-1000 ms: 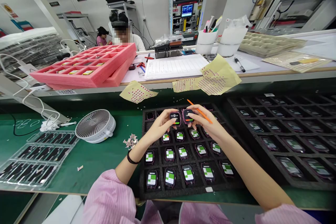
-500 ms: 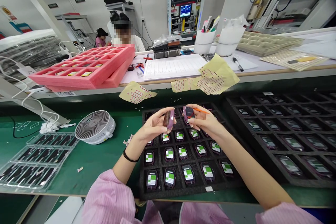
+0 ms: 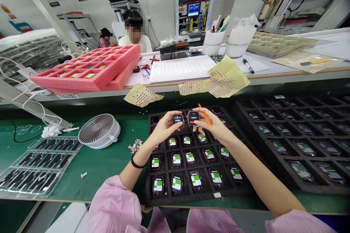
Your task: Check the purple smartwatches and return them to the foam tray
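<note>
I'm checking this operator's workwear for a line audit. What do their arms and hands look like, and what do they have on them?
The left hand and right hand are bare, with no gloves. The left sleeve and right sleeve are pink with fine stripes and stop well short of the wrists, leaving the forearms bare. A thin black wristband circles the left wrist.

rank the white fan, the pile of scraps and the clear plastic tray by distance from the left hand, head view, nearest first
From the left hand:
1. Pile of scraps: left of the hand, on the green mat.
2. White fan: farther left, beyond the pile.
3. Clear plastic tray: farthest, at the left end of the mat.
</note>
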Demonstrator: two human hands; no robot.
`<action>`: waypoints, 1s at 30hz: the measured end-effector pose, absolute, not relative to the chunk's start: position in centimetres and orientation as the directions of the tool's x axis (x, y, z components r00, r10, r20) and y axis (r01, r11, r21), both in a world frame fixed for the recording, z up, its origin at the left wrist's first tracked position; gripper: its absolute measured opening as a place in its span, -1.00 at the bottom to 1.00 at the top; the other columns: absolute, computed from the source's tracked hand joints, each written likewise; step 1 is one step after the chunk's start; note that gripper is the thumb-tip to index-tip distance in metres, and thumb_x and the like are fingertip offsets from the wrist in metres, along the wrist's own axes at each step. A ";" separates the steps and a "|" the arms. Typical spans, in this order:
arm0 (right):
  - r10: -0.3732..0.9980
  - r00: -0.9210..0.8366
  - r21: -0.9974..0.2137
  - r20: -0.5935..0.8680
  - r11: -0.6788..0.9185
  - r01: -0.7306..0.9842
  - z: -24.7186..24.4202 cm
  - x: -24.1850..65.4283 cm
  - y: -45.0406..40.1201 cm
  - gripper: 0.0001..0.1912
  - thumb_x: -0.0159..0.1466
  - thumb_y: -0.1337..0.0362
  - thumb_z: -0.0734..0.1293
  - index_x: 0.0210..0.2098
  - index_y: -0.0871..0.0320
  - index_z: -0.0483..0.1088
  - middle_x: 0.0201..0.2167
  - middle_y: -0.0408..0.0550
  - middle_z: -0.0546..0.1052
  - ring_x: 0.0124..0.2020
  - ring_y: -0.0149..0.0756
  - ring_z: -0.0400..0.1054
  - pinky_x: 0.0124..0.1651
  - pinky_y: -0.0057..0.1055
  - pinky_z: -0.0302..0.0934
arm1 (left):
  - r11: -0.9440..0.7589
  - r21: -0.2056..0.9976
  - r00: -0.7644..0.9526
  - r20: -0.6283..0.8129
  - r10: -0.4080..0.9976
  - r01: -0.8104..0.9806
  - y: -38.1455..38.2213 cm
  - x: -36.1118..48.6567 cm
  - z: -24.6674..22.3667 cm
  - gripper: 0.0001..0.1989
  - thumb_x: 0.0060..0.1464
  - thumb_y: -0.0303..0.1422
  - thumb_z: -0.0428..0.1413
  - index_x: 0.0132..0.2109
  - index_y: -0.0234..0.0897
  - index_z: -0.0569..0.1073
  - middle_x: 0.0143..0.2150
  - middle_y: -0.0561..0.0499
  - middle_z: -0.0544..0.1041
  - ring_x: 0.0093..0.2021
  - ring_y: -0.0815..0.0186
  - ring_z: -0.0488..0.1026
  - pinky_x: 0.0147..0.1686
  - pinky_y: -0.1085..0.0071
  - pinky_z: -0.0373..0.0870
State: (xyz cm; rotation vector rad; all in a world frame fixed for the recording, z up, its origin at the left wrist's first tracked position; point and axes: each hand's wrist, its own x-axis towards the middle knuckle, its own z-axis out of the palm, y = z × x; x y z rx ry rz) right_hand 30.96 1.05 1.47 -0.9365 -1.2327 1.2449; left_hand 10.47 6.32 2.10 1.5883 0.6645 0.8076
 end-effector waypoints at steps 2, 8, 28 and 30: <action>0.983 -0.110 -0.979 0.146 0.128 -0.160 1.5 30.9 1.0 -0.57 0.15 0.16 0.44 -0.03 0.05 0.29 -0.18 -0.05 0.42 -0.45 -0.38 0.42 -0.63 -0.52 0.17 | -0.172 0.985 0.599 0.139 0.789 -0.002 6.4 10.5 2.1 -0.61 0.13 -0.20 0.13 0.06 -0.26 0.34 -0.04 -0.08 0.46 -0.26 0.37 0.44 -0.39 0.50 0.37; 0.983 -0.117 -0.980 0.143 0.124 -0.154 1.4 30.9 1.1 -0.58 0.16 0.15 0.43 -0.04 0.05 0.28 -0.21 -0.07 0.42 -0.48 -0.39 0.42 -0.64 -0.51 0.14 | -0.193 0.981 0.592 0.146 0.793 0.017 6.6 10.4 1.9 -0.61 0.17 -0.17 0.08 0.08 -0.25 0.35 -0.06 -0.07 0.47 -0.31 0.39 0.44 -0.49 0.53 0.28; 0.992 -0.022 -0.985 0.122 0.118 -0.123 1.2 30.9 1.0 -0.66 0.17 0.10 0.41 -0.13 0.10 0.35 -0.39 -0.18 0.42 -0.59 -0.45 0.37 -0.65 -0.51 0.07 | -0.167 0.983 0.545 0.101 0.832 0.074 6.1 10.5 2.7 -0.68 0.20 -0.20 0.03 0.02 -0.27 0.42 -0.21 0.00 0.48 -0.39 0.40 0.41 -0.43 0.48 0.30; 0.993 -0.025 -0.985 0.116 0.112 -0.129 1.3 30.9 0.9 -0.67 0.18 0.08 0.40 -0.13 0.10 0.36 -0.43 -0.20 0.41 -0.59 -0.43 0.38 -0.65 -0.50 0.07 | -0.162 0.984 0.533 0.098 0.841 0.075 6.1 10.6 2.6 -0.69 0.20 -0.19 0.02 -0.02 -0.27 0.45 -0.23 0.01 0.49 -0.43 0.41 0.42 -0.46 0.48 0.29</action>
